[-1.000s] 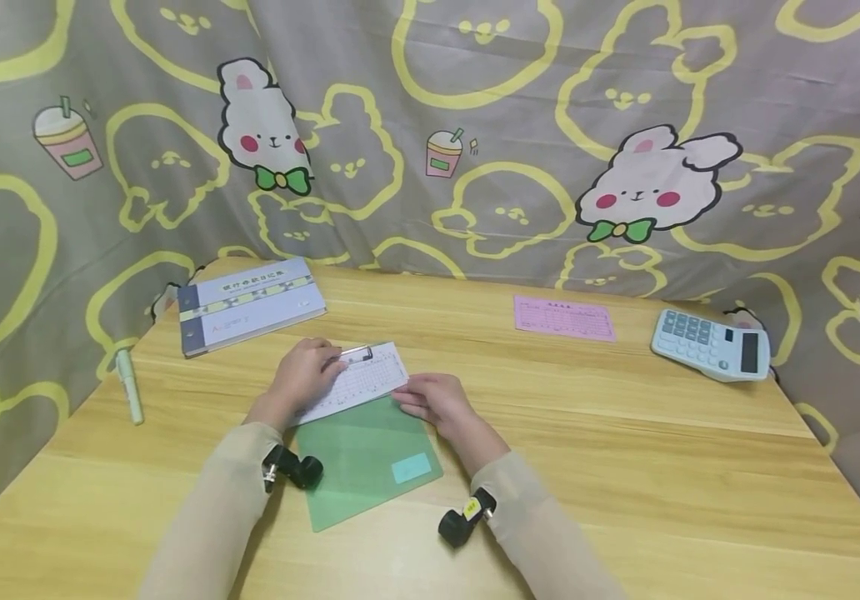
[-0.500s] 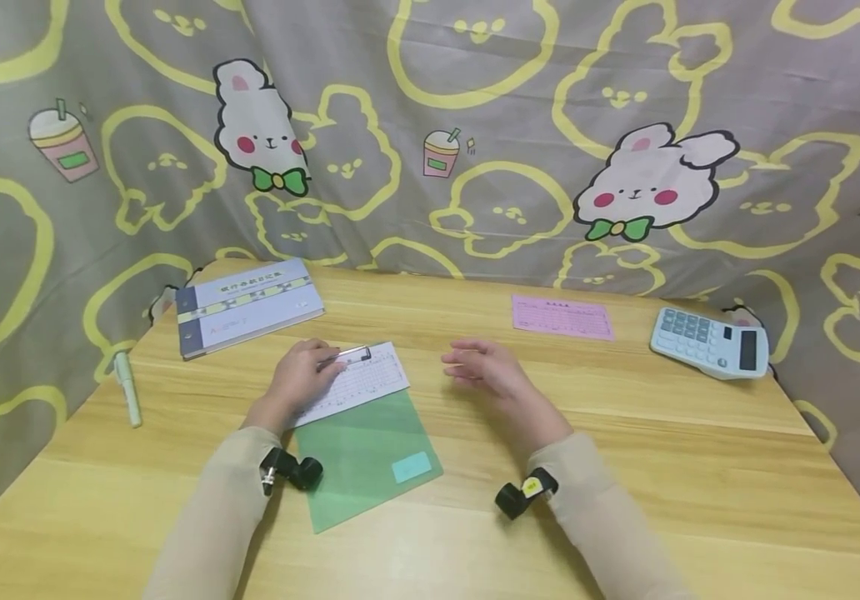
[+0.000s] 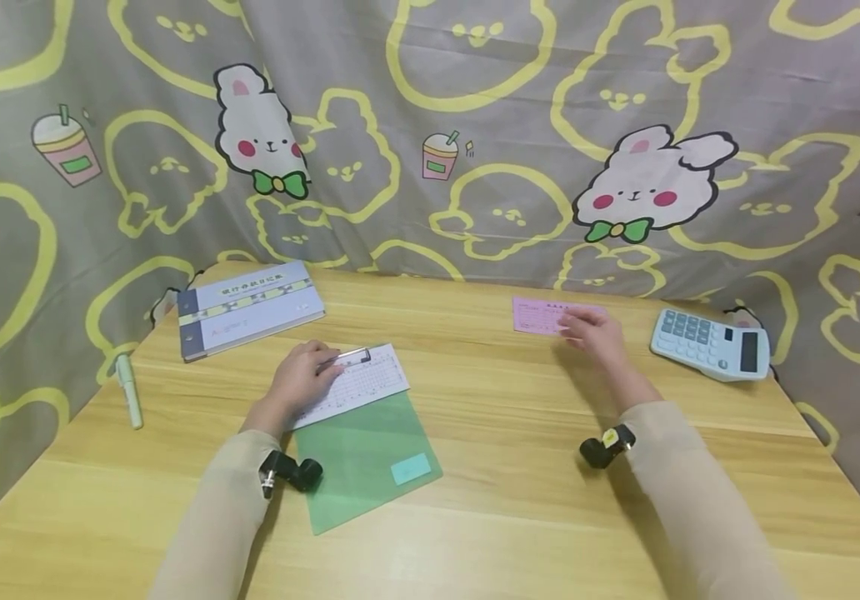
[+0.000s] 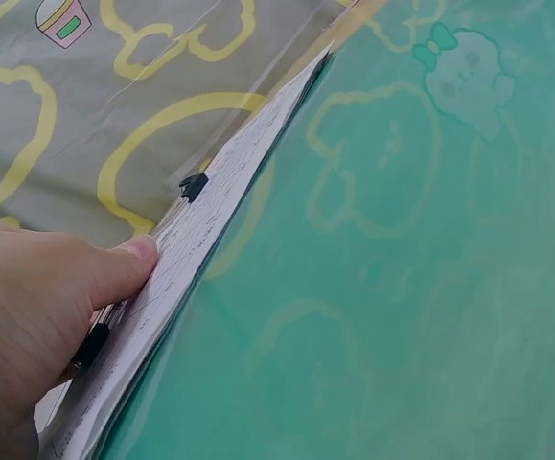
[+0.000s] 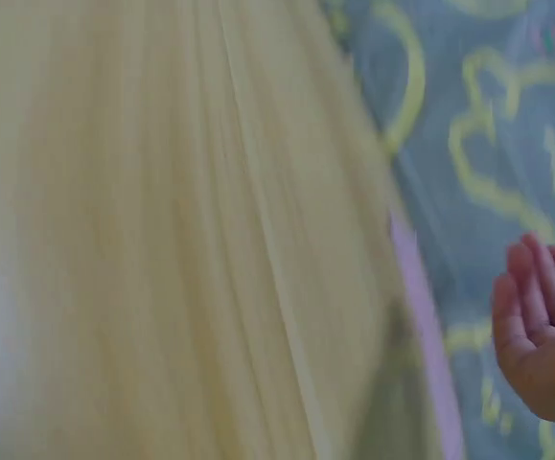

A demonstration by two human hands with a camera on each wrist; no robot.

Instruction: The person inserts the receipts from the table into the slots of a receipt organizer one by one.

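Note:
My left hand [image 3: 301, 385] holds the top of a green clipboard [image 3: 370, 467] at its metal clip [image 3: 346, 358]. White printed forms [image 3: 366, 382] lie under the clip, folded across the upper part of the board. In the left wrist view the thumb [image 4: 131, 268] lies against the clip and forms; the other fingers are mostly hidden. My right hand [image 3: 597, 333] hovers over the right part of a pink printed slip [image 3: 535, 316]. In the right wrist view its fingers [image 5: 526, 297] are loosely bent with nothing between them, apart from the slip.
A blue-grey account book [image 3: 253, 308] lies at the back left. A pale green pen [image 3: 128, 390] is near the table's left edge. The light blue calculator [image 3: 711, 344] sits at the back right. A patterned curtain [image 3: 505, 108] hangs behind the wooden table [image 3: 505, 517].
My right hand has left the right edge of the forms and moved right and away from me, to the pink slip. The left hand and clipboard have stayed in place.

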